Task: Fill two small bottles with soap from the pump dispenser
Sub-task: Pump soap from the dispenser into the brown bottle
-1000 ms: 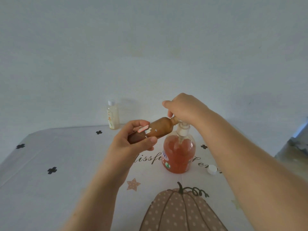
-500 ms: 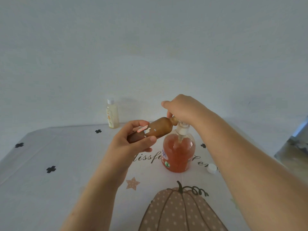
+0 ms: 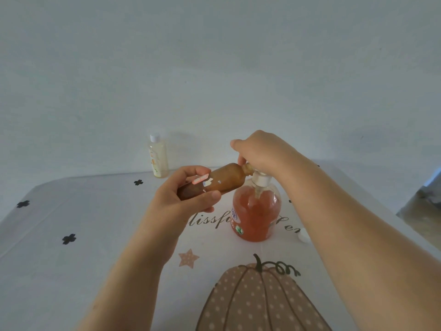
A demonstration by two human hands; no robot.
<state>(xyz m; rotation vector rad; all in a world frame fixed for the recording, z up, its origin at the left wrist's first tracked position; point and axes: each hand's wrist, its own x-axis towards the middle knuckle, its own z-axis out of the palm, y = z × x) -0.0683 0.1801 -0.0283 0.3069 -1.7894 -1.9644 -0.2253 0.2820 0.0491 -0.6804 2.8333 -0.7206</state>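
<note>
Brown bottle (image 3: 222, 181): held nearly on its side above the worktop (image 3: 83, 235), neck raised to the right, with the open mouth brought up against the top of the pump dispenser (image 3: 256, 216).
Left hand (image 3: 183, 199): wrapped round the lower half of the brown bottle, thumb in front and fingers behind, partly over a torn label.
Right hand (image 3: 260, 151): curled down over the head of the pump dispenser. The spout is hidden beneath it, so its seating in the bottle mouth cannot be told.
Pump dispenser: stood upright at mid-worktop, its clear body well filled with orange-pink soap and its white collar showing below the right hand.
Pale bottle (image 3: 158, 158): stood capped at the far edge, well apart from both hands; whether it has been filled cannot be told.
White cap (image 3: 303, 236): laid on the worktop right of the dispenser, partly hidden by the forearm.
Step in hand: judged to be the pumping of soap into the brown bottle.
Handling, brown bottle: judged light and fairly stiff, and its smooth wall would turn slippery if soap were spilled. It is best gripped round the body, with the neck left free.
Handling, dispenser: judged heavier and steady on its broad base, though it could be tipped by a press that is not made straight down.
</note>
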